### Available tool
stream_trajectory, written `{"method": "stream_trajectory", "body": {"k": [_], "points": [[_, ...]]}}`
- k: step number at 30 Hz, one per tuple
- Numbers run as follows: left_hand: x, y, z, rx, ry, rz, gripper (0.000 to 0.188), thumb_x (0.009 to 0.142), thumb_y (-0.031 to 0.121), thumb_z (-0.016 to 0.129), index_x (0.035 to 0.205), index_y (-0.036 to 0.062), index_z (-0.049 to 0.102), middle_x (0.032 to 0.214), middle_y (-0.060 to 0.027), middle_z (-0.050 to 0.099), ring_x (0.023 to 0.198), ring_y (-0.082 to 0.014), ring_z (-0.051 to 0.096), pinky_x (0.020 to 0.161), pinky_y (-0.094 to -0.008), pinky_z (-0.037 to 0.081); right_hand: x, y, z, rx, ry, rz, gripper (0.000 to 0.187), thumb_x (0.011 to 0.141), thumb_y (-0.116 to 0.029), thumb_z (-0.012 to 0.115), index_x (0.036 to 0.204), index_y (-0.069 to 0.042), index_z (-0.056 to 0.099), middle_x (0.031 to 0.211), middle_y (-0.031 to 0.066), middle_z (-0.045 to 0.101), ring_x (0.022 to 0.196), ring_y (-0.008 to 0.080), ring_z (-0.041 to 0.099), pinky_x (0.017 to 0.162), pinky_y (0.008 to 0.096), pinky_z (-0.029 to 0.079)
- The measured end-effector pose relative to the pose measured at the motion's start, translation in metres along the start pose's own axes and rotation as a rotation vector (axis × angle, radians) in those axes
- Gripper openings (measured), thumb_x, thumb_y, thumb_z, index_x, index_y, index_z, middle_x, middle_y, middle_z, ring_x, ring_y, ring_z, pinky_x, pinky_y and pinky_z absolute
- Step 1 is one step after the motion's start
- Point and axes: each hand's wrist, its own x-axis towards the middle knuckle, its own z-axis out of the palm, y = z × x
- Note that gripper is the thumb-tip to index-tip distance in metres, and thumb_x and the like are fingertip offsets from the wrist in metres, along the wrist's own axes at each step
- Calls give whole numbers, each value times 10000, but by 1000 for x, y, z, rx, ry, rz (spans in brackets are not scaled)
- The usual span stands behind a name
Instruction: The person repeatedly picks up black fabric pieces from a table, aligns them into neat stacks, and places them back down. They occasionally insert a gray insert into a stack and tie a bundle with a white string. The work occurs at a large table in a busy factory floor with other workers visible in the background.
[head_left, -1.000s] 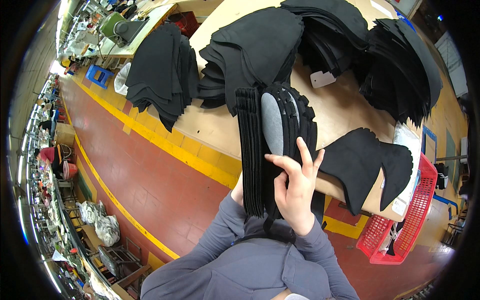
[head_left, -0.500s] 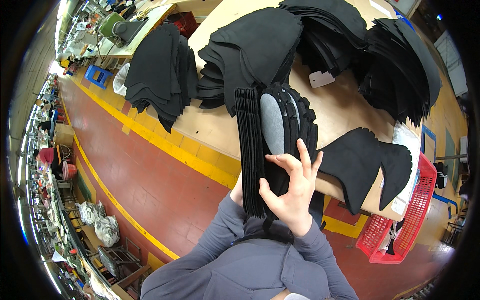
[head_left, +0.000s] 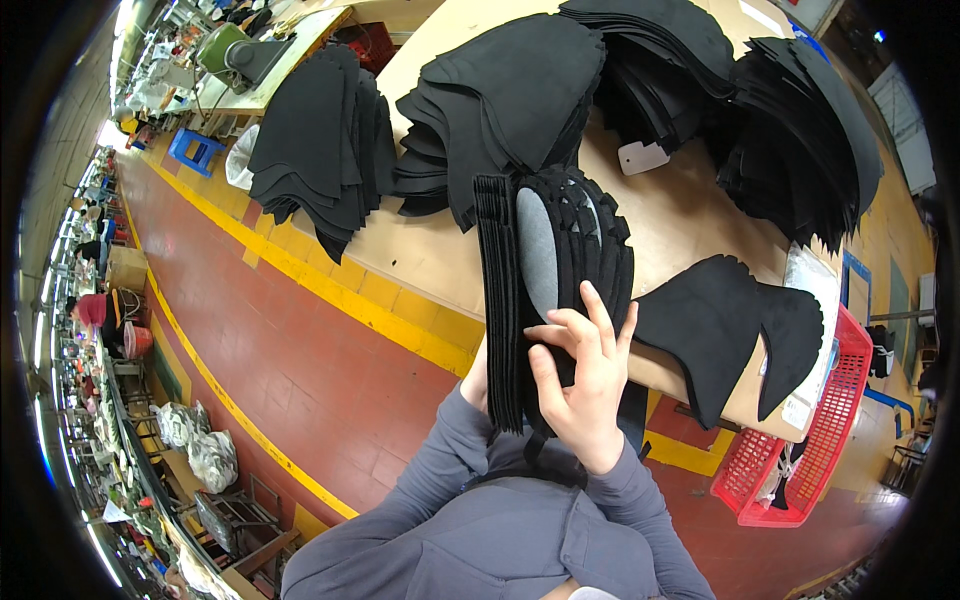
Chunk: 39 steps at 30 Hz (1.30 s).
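Observation:
A thick stack of black cut fabric pieces [head_left: 500,300] stands on edge in front of me, its edges fanned like pages. Among them shows a grey oval face [head_left: 538,250], with notched black edges to its right. My left hand [head_left: 476,384] is behind the stack's lower left side, supporting it; its fingers are hidden. At the stack's near part, my right hand [head_left: 585,385] has thumb and index finger close together on the edge of a black piece, the other fingers raised and spread. Two loose black curved pieces [head_left: 705,325] lie on the table to the right.
Several black piles, including a left one [head_left: 318,150], a middle one [head_left: 510,90] and a right one [head_left: 805,140], rest on the tan table [head_left: 430,260]. A white tag [head_left: 642,158] lies between them. A red basket [head_left: 735,485] is below the right edge.
My right thumb and index finger have come closer together and moved slightly right against the pieces. The grey oval face looks narrower. The left hand has barely moved.

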Motion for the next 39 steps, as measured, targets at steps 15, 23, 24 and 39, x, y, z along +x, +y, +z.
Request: {"method": "stream_trajectory", "body": {"k": [15,23,24,39], "points": [[-1,-8,-13,-45,38,-59,530,1064,400,255,1455,63,373,1383,-152,504,1260,-260,534,1063,-373,476,2,-13,-5,-7,-6,70,414,708,-183,733,1097,-88,629,985,-45,690,1378,218,402,1139,645,134],[1,7,14,-17,38,2,514,1055,354,327,1478,63,355,1428,-131,484,1256,-237,538,1055,-356,473,-4,-1,7,119,129,72,464,682,5,675,1127,-81,575,1115,97,672,1313,280,491,1126,581,233],[2,8,18,-12,38,16,515,1056,358,324,1478,64,355,1430,-129,483,1256,-235,539,1052,-356,475,-4,-1,7,114,141,60,470,681,40,658,1128,-72,565,1157,122,655,1326,298,478,1124,538,263],[-1,1,5,-101,92,-54,524,1056,413,296,1419,59,428,1309,-135,563,1197,-225,578,1044,-352,488,0,-5,2,16,37,19,441,737,-224,787,1130,-112,621,902,-22,728,1356,240,413,913,431,398]]}}
